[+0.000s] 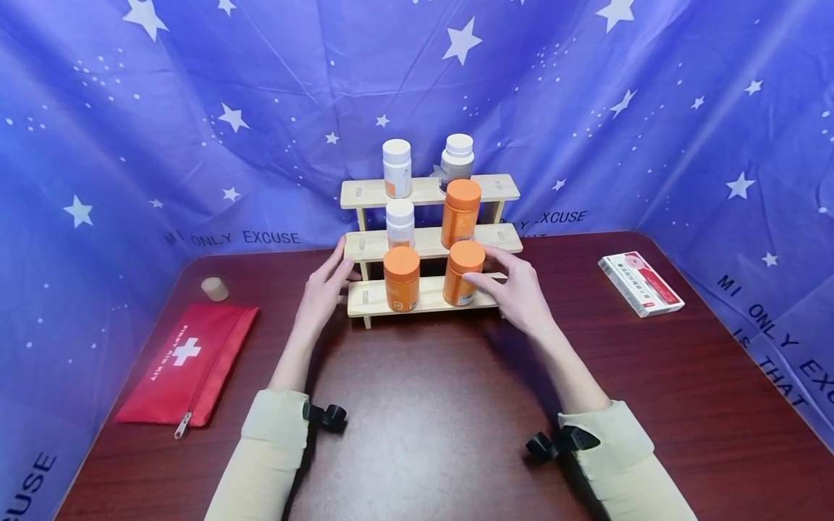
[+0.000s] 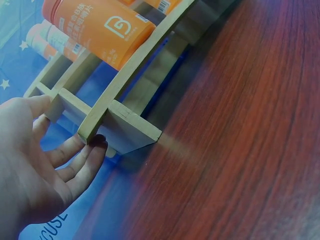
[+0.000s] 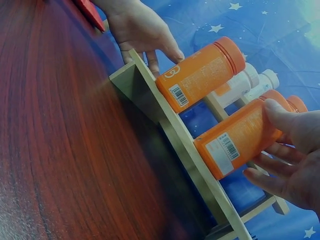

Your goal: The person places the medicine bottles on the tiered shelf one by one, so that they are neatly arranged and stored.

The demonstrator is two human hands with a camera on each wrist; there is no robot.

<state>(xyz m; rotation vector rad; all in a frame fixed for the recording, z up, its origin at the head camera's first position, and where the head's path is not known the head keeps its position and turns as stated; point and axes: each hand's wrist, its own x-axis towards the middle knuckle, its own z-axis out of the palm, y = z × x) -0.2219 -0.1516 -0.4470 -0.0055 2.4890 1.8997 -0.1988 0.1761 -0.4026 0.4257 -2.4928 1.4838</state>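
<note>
A three-tier wooden shelf (image 1: 432,298) stands at the back of the table with pill bottles on each tier. My left hand (image 1: 319,291) holds its left end; in the left wrist view, the thumb is at the middle tier and the fingers curl at the end of the lowest tier. My right hand (image 1: 521,293) grips an orange bottle (image 3: 242,137) on the right of the lowest tier, thumb near the orange lid and fingers around the side. Left of it stands another orange bottle (image 1: 401,281). Behind are a white bottle (image 1: 400,221) and a third orange bottle (image 1: 460,217).
Up on the top tier stand a white bottle (image 1: 397,170) and a grey bottle with a white lid (image 1: 457,161). A red first aid pouch (image 1: 195,362) and a small cork-like cylinder (image 1: 215,289) lie left, a medicine box (image 1: 641,284) right. A starry blue curtain (image 1: 293,108) hangs behind.
</note>
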